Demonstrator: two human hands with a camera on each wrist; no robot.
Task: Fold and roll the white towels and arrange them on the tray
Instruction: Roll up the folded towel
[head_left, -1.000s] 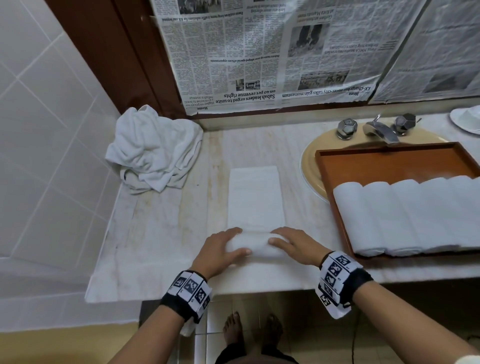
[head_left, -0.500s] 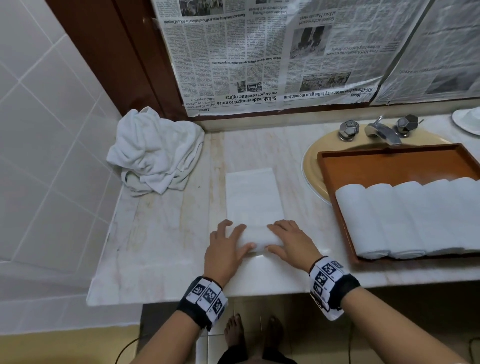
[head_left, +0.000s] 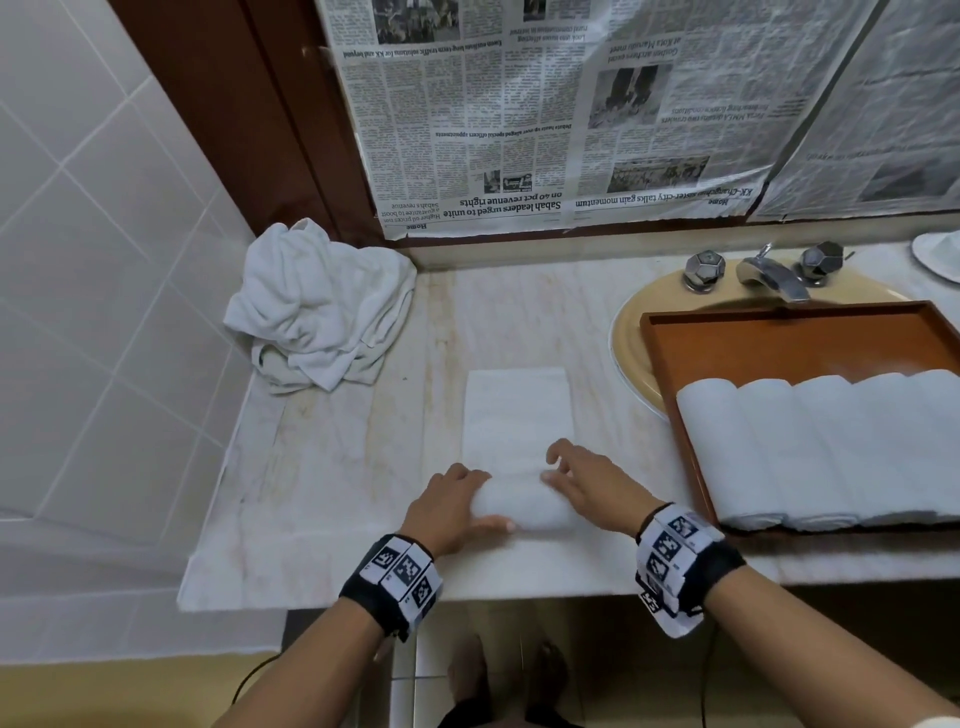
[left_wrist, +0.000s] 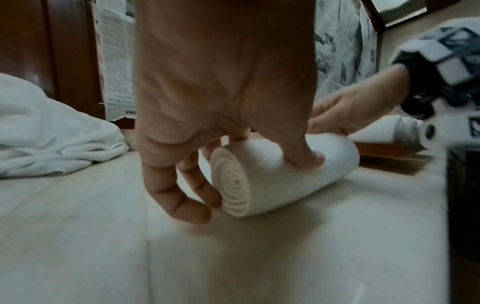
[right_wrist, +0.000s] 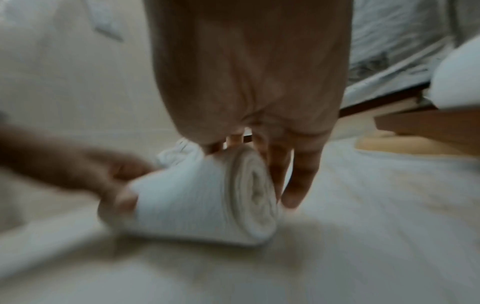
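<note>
A white towel lies lengthwise on the marble counter (head_left: 363, 467), its far part flat (head_left: 517, 415). Its near end is wound into a roll (head_left: 522, 506) (left_wrist: 275, 176) (right_wrist: 205, 205). My left hand (head_left: 452, 501) (left_wrist: 221, 102) curls over the roll's left end, thumb on the near side. My right hand (head_left: 584, 483) (right_wrist: 246, 82) holds the right end, fingers arched over the top. The brown tray (head_left: 779, 338) to the right holds several rolled white towels (head_left: 831, 447) side by side.
A heap of unfolded white towels (head_left: 317, 306) (left_wrist: 52, 133) sits at the back left by the tiled wall. The tray rests over a yellow sink (head_left: 631, 338) with a chrome tap (head_left: 771, 273). Newspaper (head_left: 519, 130) covers the wall behind. The counter's front edge is just under my wrists.
Both hands pushed forward over the roll with flatter fingers, then curled back round it. The roll is thicker and the flat part is shorter.
</note>
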